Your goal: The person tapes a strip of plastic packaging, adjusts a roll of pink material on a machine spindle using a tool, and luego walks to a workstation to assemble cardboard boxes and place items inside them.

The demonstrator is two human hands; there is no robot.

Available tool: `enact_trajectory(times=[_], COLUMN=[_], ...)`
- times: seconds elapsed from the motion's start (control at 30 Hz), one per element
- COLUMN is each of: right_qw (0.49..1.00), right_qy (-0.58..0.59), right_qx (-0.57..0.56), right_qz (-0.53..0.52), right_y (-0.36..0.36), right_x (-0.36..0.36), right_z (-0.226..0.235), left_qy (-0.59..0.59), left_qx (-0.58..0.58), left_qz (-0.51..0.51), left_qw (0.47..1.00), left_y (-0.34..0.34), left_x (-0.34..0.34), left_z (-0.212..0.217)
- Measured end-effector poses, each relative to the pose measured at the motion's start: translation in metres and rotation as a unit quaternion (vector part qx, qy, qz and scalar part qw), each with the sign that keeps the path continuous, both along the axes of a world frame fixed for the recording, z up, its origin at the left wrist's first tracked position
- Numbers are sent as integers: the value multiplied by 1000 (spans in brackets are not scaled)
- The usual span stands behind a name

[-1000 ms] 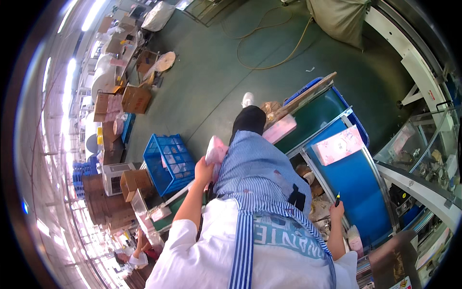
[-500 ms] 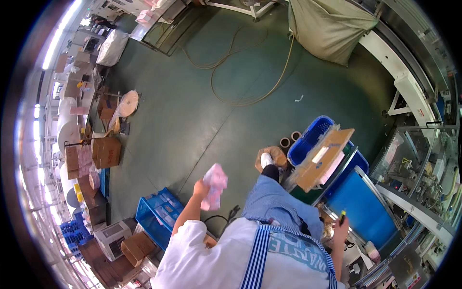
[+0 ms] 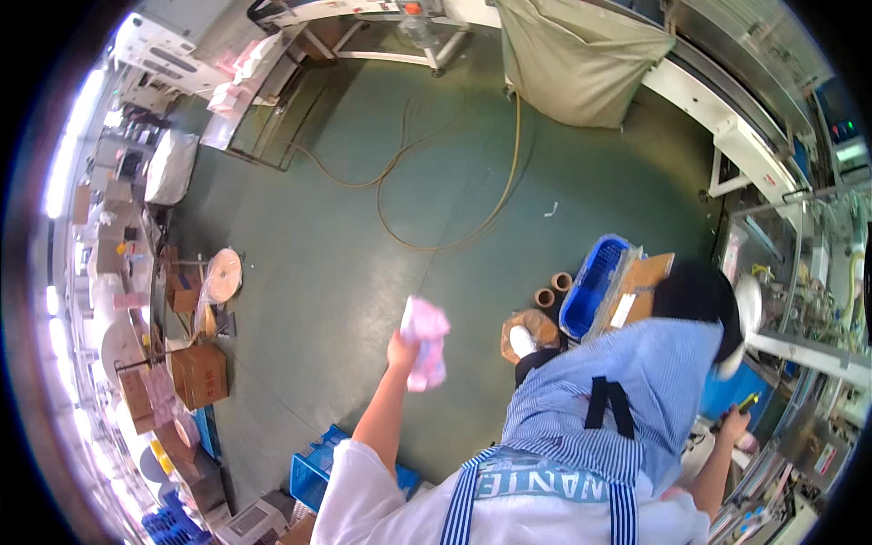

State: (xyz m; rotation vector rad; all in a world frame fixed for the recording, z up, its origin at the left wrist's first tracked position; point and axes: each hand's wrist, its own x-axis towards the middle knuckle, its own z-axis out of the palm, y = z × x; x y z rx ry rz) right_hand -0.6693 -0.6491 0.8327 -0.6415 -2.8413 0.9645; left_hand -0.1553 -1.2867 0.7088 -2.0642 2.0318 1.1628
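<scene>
Pink-and-white pack (image 3: 427,338): in your left hand (image 3: 401,350), grip clasped on its near-left side, out over the green floor (image 3: 318,300). Change: a second ago it was close by your apron (image 3: 581,381); now well apart from it, so you seem to be carrying it. Looks: blurred, pale upper end, mottled pink below. Right hand (image 3: 734,423): grip round a slim yellow-and-black tool (image 3: 749,400). Farther out: blue crate (image 3: 309,474) lower left, blue basket (image 3: 576,318) on the right

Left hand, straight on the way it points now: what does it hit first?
Way looks free: ahead of the left hand and its pink pack, the line crosses the tan hose, but that lies on the green floor, apparently below hand height; depth is unclear.
</scene>
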Motion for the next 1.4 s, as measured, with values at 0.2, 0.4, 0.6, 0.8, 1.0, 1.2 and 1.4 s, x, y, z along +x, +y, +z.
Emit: enact_trajectory(times=[0.2,0.4,0.6,0.8,1.0,1.2,1.4], right_qw=[965,865,724,656,626,819,814], right_qy=[-112,-229,-312,-251,-256,-40,48], right_qx=[-239,-431,-530,-606,-648,-347,10], right_qz=[-15,112,312,375,351,455,579], right_y=[-112,-323,-541,-715,-801,-856,-910], right_x=[-24,-80,-156,-272,-355,-488,-619], right_z=[-28,-26,-105,-158,-154,-212,-192], left_qy=[284,224,281,546,522,518,487], left_qx=[-70,85,-45,134,283,419,508], left_qz=[-98,-90,144,383,359,220,149], left_qw=[951,967,948,733,721,712,695], left_y=[3,40,-51,-236,-359,-477,-477], left_x=[-192,-218,-223,-360,-549,-803,-1028], left_z=[48,47,-56,-146,-132,-145,-55])
